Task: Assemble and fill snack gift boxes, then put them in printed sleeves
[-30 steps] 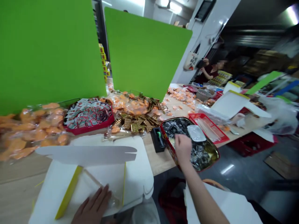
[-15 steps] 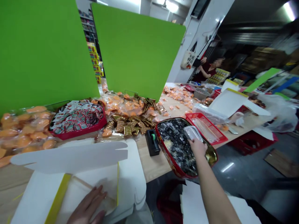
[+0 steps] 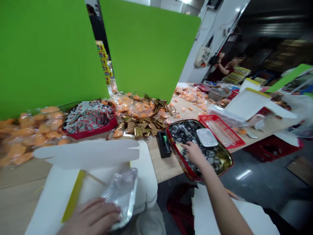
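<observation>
My left hand (image 3: 94, 217) is closed on the near edge of a shiny foil tray (image 3: 124, 192), which is tilted over an open white cardboard box (image 3: 85, 153) with yellow edges. My right hand (image 3: 194, 153) reaches into a large red-rimmed tin (image 3: 226, 160) of dark items in clear wrap (image 3: 182, 128). Its fingers are stretched out by a pale yellowish packet (image 3: 179, 147) in there, and it holds nothing I can see. Just beyond that hand, a white rectangular lid-like piece (image 3: 207, 137) lies on the dark packets.
Left of the tin stands a black tape dispenser (image 3: 164, 144). A red basket (image 3: 226, 130) holds thin sticks. Along green panels (image 3: 151, 49) lie gold packets (image 3: 139, 127), orange packs (image 3: 36, 130) and a red tray (image 3: 94, 133) of sachets. Another person (image 3: 223, 70) is at the back right.
My right hand has let go of the white piece and moved left within the tin. My left hand, earlier inside the box, now holds up the foil tray. The view has shifted slightly.
</observation>
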Tool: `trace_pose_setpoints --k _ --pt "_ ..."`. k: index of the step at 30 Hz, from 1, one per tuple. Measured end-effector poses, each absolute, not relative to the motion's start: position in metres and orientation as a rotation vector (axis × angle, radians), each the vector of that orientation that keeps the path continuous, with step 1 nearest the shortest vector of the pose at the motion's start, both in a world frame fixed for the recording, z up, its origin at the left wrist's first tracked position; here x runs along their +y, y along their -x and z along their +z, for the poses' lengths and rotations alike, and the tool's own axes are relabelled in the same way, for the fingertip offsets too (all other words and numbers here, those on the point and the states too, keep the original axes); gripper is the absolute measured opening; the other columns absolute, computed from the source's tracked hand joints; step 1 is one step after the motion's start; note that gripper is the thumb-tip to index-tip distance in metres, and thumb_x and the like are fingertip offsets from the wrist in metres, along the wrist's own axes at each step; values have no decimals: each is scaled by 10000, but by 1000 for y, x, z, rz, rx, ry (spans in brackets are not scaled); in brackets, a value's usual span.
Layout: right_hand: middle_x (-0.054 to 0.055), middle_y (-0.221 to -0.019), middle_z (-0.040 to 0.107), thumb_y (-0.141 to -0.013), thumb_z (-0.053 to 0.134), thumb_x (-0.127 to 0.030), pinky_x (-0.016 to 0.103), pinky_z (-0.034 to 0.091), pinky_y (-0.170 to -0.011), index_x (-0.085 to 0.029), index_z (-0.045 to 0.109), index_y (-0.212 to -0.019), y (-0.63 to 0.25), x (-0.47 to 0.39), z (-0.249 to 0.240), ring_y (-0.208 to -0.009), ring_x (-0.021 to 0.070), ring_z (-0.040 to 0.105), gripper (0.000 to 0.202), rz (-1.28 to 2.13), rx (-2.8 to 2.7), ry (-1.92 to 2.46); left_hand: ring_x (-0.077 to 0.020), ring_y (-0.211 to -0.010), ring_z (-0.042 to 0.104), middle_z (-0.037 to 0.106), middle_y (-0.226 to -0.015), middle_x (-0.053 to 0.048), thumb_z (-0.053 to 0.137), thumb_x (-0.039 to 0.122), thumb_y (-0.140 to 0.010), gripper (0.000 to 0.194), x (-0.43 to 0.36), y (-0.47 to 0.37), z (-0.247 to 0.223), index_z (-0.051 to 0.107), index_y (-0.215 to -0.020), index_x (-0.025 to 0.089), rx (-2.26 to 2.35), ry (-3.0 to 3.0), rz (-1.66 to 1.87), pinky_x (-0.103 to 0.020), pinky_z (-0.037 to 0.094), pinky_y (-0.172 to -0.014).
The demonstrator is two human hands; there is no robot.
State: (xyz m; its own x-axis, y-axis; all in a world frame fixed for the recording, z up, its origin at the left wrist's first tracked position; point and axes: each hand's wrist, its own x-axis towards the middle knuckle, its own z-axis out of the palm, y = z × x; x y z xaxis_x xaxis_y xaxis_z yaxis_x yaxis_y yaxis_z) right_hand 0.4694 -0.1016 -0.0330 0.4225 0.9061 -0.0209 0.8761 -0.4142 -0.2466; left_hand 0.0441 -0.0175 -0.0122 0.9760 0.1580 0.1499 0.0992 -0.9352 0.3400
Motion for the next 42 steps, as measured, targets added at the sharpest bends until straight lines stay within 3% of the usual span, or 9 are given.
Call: trace_pose_setpoints --k 5,11,14,18,21,24,29,36,42 --pt "191 -1237 545 -641 550 -32 483 409 -955 -154 695 -943 -527 -100 -94 -1186 340 477 356 140 -1612 2527 -174 -1000 643 694 -1094 -4 485 171 -876 275 0 10 -39 647 -1058 298 709 -2877 7 -381 348 -1037" --pt "158 -1032 618 -772 505 -315 511 454 -878 -139 594 -1058 -460 -97 -58 -1005 308 569 347 -432 -1207 2162 -209 -1106 579 620 -1238 -34 525 495 -850 417 2 18 -58 563 -1220 306 708 -2814 23 -423 176 -1114" --pt "96 -1107 624 -791 515 -287 454 475 -891 -218 519 -1164 -345 -94 -40 -1051 263 569 380 -259 -1687 1776 -231 -1113 566 623 -1231 -44 564 550 -799 452 -5 21 -71 601 -1170 295 848 -2821 134 -452 84 -1130" --pt "68 -1163 631 -676 627 -419 511 475 -914 -250 541 -1156 -238 -86 -43 -1122 343 539 516 -85 -2131 1515 -203 -1101 569 619 -1240 -13 538 569 -810 441 -5 29 -84 585 -1172 322 820 -2884 187 -388 -54 -1132" --pt "42 -968 677 -785 545 -408 402 544 -747 -260 603 -1027 -257 -67 -47 -907 260 629 289 66 -1875 1566 -168 -1126 559 576 -1298 25 473 552 -860 439 1 36 -88 509 -1250 354 712 -2913 140 -324 -117 -1119" --pt "60 -830 665 -848 438 -218 353 519 -729 -201 632 -892 -317 -19 -50 -803 206 614 199 -67 -1513 1768 -179 -1167 535 554 -1325 23 450 560 -867 470 6 35 -87 472 -1284 344 675 -2895 126 -351 -63 -1136" --pt "109 -1363 482 -734 413 -23 468 385 -983 -242 557 -1242 -359 79 -76 -1291 288 377 571 75 -1847 2025 -169 -1179 524 594 -1276 20 513 484 -854 458 15 24 -52 490 -1274 304 569 -2896 456 -303 160 -1136" --pt "104 -1066 654 -834 311 -150 373 458 -895 -175 623 -1101 -378 103 -53 -998 211 588 411 149 -1739 1971 -128 -1066 582 646 -1143 55 455 238 -910 258 65 -17 72 551 -1133 324 928 -2433 990 -245 447 -941" --pt "136 -1087 630 -850 406 -339 399 424 -902 -169 597 -1078 -364 131 -5 -1035 261 574 342 248 -1555 2147 -157 -1011 605 672 -1068 -26 522 194 -882 207 125 -114 116 603 -1073 186 698 -2395 905 -319 484 -893"
